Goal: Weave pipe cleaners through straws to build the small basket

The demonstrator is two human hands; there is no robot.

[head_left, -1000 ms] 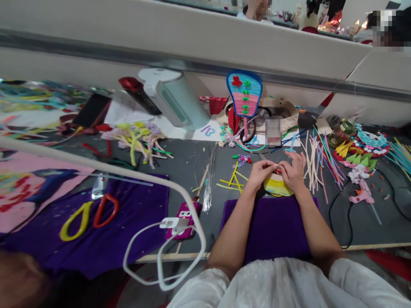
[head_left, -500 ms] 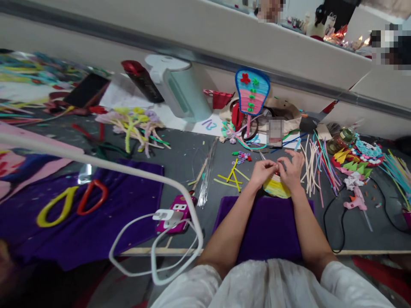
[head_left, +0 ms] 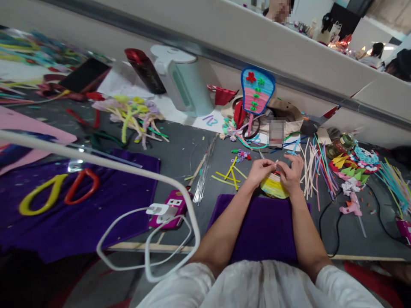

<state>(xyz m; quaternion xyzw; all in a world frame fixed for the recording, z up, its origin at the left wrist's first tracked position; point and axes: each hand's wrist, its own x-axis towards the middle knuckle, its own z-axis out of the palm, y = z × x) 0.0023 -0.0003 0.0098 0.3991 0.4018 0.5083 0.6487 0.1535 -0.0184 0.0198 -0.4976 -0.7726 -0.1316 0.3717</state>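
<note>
My left hand (head_left: 260, 172) is closed in a pinch, its fingertips meeting those of my right hand (head_left: 291, 172). My right thumb and forefinger are pinched while its other fingers are raised and bent. A tiny pale tip shows between the fingertips, too small to name. Just below both hands lies a yellow and white striped craft piece (head_left: 272, 188) with some red near its top, partly covered by my fingers. Left of my left hand lie yellow pipe cleaner strips (head_left: 231, 173) and several small coloured beads or loops (head_left: 241, 155).
A purple cloth (head_left: 261, 226) lies under my forearms. To the right are pale pipe cleaners (head_left: 309, 167) and a pink glue gun (head_left: 352, 206). A blue-rimmed fan shape (head_left: 257, 90) stands behind, near a kettle (head_left: 186, 83). Scissors (head_left: 43, 196) and a white cable (head_left: 189, 201) are left.
The view has shifted slightly. My fingertips stay pinched together over the yellow craft piece, with a small pale tip now showing between them. My right fingers have curled a little.
</note>
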